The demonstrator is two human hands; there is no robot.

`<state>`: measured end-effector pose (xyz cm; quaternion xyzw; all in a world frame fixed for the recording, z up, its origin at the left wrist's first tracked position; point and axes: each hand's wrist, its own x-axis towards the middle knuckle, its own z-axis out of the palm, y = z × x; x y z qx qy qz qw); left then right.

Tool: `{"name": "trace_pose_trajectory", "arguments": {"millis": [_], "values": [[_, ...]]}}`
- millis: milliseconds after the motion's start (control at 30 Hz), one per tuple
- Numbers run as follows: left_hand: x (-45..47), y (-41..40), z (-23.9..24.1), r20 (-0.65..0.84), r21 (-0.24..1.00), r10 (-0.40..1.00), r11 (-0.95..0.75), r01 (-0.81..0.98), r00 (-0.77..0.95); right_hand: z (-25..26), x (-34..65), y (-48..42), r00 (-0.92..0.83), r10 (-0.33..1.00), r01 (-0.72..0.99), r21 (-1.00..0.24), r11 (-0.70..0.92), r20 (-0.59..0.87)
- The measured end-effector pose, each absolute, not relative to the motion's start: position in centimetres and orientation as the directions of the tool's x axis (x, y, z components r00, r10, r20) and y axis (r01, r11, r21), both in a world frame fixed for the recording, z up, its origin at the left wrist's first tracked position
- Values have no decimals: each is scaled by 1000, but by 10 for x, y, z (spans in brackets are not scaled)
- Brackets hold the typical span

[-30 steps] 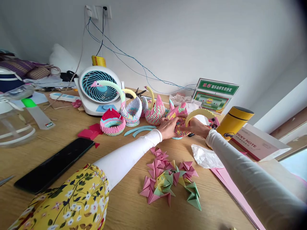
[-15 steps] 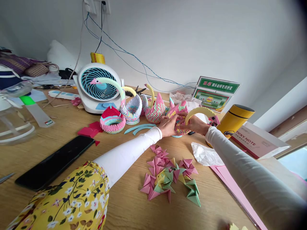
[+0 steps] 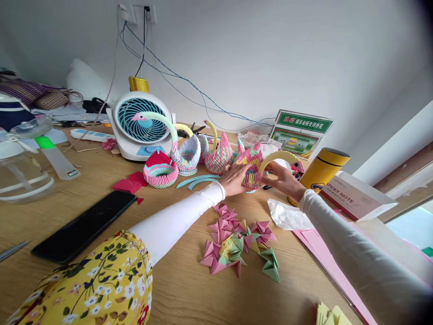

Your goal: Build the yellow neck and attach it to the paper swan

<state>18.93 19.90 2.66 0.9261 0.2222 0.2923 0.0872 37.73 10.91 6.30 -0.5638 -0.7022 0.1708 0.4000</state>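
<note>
My left hand (image 3: 234,179) grips the left side of a pink and multicoloured folded-paper swan (image 3: 252,175) at the back of the table. On the swan's other side, my right hand (image 3: 283,181) holds it near the base of the pale yellow curved neck (image 3: 279,156), which arches to the right. Some of my right fingers are hidden behind the swan. Nearer me lies a loose cluster of folded paper triangles (image 3: 233,243) in pink, green and yellow. More paper swans stand left of my hands, among them a pink one (image 3: 219,155) and a pale lilac one (image 3: 186,155).
A red and pink paper basket (image 3: 160,176) stands before a white fan (image 3: 144,122). A black phone (image 3: 86,225) lies on the left. Right of my hands are a yellow cylinder (image 3: 324,167), a sticky note box (image 3: 358,198), crumpled plastic (image 3: 287,215) and pink paper sheets (image 3: 324,257).
My right hand has shifted slightly right and lower at the neck's base. The swan's head, visible before, now blends with things behind my right hand. The view has shifted slightly.
</note>
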Motion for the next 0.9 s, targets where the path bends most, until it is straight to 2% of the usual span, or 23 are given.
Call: {"name": "trace_pose_trajectory", "arguments": {"millis": [167, 300, 467, 667, 767, 900], "values": [[162, 181, 20, 545, 313, 496, -868, 384, 676, 61, 375, 59, 69, 942, 751, -638, 167, 328], [133, 157, 14, 545, 354, 553, -833, 425, 630, 56, 358, 14, 2, 965, 802, -576, 156, 264], [100, 125, 1, 464, 432, 618, -783, 448, 634, 48, 323, -33, -79, 973, 865, -470, 175, 216], [80, 97, -16, 401, 451, 574, -802, 392, 714, 30, 301, -62, -62, 980, 896, -421, 138, 190], [81, 89, -20, 392, 443, 530, -825, 351, 752, 17, 295, -64, -6, 988, 896, -437, 74, 155], [86, 79, -20, 403, 454, 478, -845, 283, 780, 7, 284, -63, -19, 987, 882, -462, 91, 159]]}}
